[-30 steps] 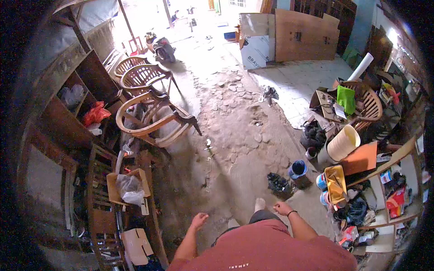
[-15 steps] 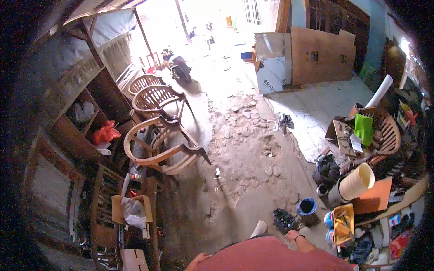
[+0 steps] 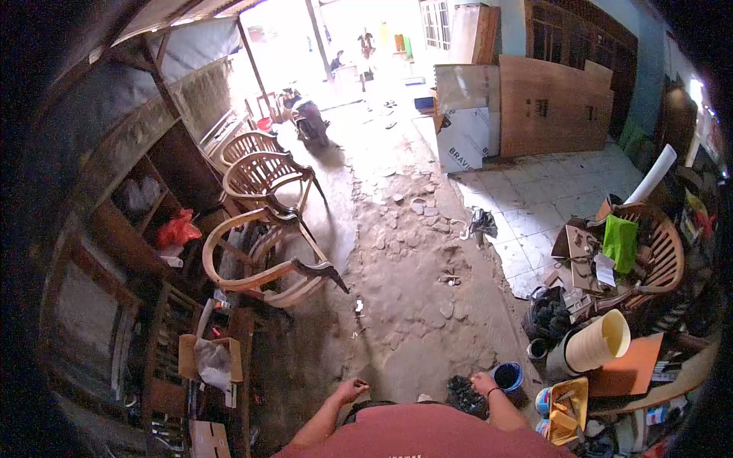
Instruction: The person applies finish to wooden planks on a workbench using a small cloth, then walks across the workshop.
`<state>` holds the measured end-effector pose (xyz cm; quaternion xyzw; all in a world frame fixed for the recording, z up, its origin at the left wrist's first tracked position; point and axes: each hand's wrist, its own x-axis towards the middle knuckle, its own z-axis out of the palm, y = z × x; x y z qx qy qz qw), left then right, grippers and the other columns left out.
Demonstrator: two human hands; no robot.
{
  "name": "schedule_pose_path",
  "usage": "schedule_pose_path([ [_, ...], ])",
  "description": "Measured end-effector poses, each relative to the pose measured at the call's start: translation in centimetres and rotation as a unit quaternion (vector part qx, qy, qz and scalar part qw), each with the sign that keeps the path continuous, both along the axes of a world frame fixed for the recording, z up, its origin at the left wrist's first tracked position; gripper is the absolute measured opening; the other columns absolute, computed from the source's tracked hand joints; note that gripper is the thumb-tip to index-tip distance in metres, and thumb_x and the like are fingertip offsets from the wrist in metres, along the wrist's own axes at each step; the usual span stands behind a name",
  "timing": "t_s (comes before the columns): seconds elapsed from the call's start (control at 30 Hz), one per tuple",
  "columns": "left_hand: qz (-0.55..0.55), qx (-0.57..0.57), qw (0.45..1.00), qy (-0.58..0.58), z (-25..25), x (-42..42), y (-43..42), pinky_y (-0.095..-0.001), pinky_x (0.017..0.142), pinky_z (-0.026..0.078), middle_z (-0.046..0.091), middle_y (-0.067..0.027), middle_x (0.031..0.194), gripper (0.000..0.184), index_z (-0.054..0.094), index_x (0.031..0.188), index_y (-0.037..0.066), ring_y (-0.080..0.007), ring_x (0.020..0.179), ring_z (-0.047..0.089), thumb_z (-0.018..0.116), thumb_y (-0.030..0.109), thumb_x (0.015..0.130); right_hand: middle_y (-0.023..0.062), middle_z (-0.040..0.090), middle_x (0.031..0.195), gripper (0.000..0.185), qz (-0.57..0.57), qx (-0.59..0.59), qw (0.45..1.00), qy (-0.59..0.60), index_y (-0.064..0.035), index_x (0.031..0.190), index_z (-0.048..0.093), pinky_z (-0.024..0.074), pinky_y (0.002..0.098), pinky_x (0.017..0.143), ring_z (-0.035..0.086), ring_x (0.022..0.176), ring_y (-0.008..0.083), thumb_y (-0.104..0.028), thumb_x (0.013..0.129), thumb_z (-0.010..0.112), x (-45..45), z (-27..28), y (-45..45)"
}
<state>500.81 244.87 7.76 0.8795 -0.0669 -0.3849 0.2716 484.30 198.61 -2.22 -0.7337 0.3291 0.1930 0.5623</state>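
My left hand [image 3: 352,391] is over the bare floor in front of my body, fingers curled together; anything inside them is too small to make out. My right hand [image 3: 482,384], with a dark band at the wrist, is beside a crumpled black plastic bag [image 3: 463,397]. Its fingers are bent inward, and I cannot tell whether they touch or grip the bag. Just right of that hand stands a blue-rimmed bucket [image 3: 507,375] with a dark inside.
Wooden armchair frames [image 3: 263,256] line the left, near an open cardboard box [image 3: 188,356]. To the right are a yellow tray [image 3: 566,412] with tools, a cream cylinder [image 3: 598,347] and a loaded wooden chair [image 3: 663,263]. Broken, uneven ground [image 3: 408,252] runs ahead.
My left hand has come up and forward into fuller view. My right hand has shifted slightly left, still by the black bag. The camera view has tilted, and people show in the bright background.
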Motion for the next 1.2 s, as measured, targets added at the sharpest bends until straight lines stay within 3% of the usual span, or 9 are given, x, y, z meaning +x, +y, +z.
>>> schedule_pose_path([
  [0.1, -0.074, 0.03, 0.997, 0.001, -9.2, 1.4, 3.5, -0.0361, 0.085, 0.046, 0.063, -0.0114, 0.107, 0.048, 0.062, 0.11, 0.011, -0.0255, 0.103, 0.058, 0.06, 0.049, 0.08, 0.0052, 0.063, 0.066, 0.019, 0.122, -0.098, 0.986, 0.057, -0.0024, 0.086, 0.061, 0.0469, 0.0304, 0.048, 0.059, 0.053, 0.0158, -0.021, 0.084, 0.057, -3.0, -3.7, -0.4],
  [0.27, -0.023, 0.025, 0.997, 0.071, -10.1, 2.0, 6.2, -0.0386, 0.06, 0.049, 0.063, -0.008, 0.071, 0.049, 0.063, 0.096, 0.007, -0.0229, 0.053, 0.058, 0.058, 0.053, 0.081, 0.009, 0.066, 0.072, 0.027, -0.102, 0.098, 0.975, 0.171, -0.0039, 0.073, 0.064, 0.0495, 0.0339, 0.055, 0.062, 0.059, 0.0177, -0.029, 0.081, 0.058, -9.6, -2.5, 0.5],
  [0.33, 0.027, 0.025, 0.992, 0.117, -9.2, 2.1, 5.9, -0.0376, 0.059, 0.049, 0.063, -0.0068, 0.075, 0.047, 0.062, 0.099, 0.007, -0.0212, 0.057, 0.058, 0.057, 0.051, 0.083, 0.0104, 0.067, 0.077, 0.033, 0.177, -0.194, 0.951, 0.16, -0.0039, 0.073, 0.066, 0.0502, 0.0362, 0.063, 0.064, 0.065, 0.0212, -0.034, 0.08, 0.056, -12.8, -5.3, 0.2],
  [0.5, 0.058, 0.007, 0.985, 0.165, -9.0, 5.6, 3.7, -0.034, 0.056, 0.048, 0.063, -0.0043, 0.089, 0.046, 0.059, 0.108, 0.007, -0.0162, 0.067, 0.059, 0.051, 0.047, 0.088, 0.0087, 0.068, 0.079, 0.032, 0.2, -0.227, 0.946, 0.121, -0.0034, 0.078, 0.068, 0.0498, 0.0355, 0.072, 0.065, 0.077, 0.021, -0.033, 0.081, 0.055, -15.3, -6.8, -1.0],
  [0.6, -0.064, -0.141, 0.965, 0.212, -8.6, 9.9, 2.0, -0.0326, 0.061, 0.049, 0.061, -0.0086, 0.099, 0.046, 0.057, 0.115, 0.007, -0.0159, 0.074, 0.059, 0.05, 0.045, 0.089, 0.0067, 0.069, 0.08, 0.032, 0.167, -0.215, 0.954, 0.124, -0.0034, 0.08, 0.069, 0.0494, 0.0344, 0.075, 0.065, 0.081, 0.0202, -0.033, 0.081, 0.056, -13.3, -7.6, -0.3],
  [0.67, -0.016, -0.139, 0.962, 0.236, -11.2, 12.9, 0.3, -0.0325, 0.063, 0.049, 0.062, -0.0092, 0.099, 0.046, 0.057, 0.115, 0.008, -0.0177, 0.076, 0.06, 0.051, 0.044, 0.089, 0.0037, 0.069, 0.079, 0.031, -0.105, -0.017, 0.957, 0.271, -0.0039, 0.083, 0.068, 0.049, 0.0325, 0.076, 0.065, 0.08, 0.0179, -0.033, 0.082, 0.056, -6.4, 4.7, 2.5],
  [0.83, -0.032, -0.058, 0.989, 0.133, -9.1, 16.5, -4.0, -0.0339, 0.068, 0.048, 0.064, -0.01, 0.097, 0.044, 0.058, 0.113, 0.007, -0.0224, 0.081, 0.061, 0.053, 0.043, 0.088, 0.0026, 0.068, 0.08, 0.03, 0.05, -0.064, 0.97, 0.231, -0.0048, 0.09, 0.066, 0.0499, 0.0323, 0.068, 0.064, 0.072, 0.0155, -0.032, 0.084, 0.056, 0.5, 5.9, 3.4],
  [1.03, -0.125, -0.049, 0.99, 0.047, -3.8, 20.5, -1.7, -0.0361, 0.072, 0.048, 0.066, -0.0122, 0.091, 0.039, 0.061, 0.106, 0.005, -0.0228, 0.081, 0.062, 0.057, 0.038, 0.086, 0.0048, 0.064, 0.074, 0.023, -0.088, -0.034, 0.991, 0.093, -0.0045, 0.096, 0.06, 0.0465, 0.0285, 0.049, 0.059, 0.058, 0.0136, -0.025, 0.086, 0.055, 10.6, 3.1, 3.9],
  [1.2, -0.096, -0.062, 0.984, 0.137, -14.8, 26.6, 7.6, -0.0342, 0.065, 0.049, 0.066, -0.0083, 0.089, 0.038, 0.063, 0.103, 0.003, -0.0189, 0.074, 0.061, 0.054, 0.038, 0.089, 0.005, 0.065, 0.076, 0.027, -0.091, -0.018, 0.992, 0.084, -0.0045, 0.099, 0.06, 0.0479, 0.0294, 0.052, 0.06, 0.062, 0.0139, -0.027, 0.085, 0.057, 17.8, 4.9, 6.7],
])
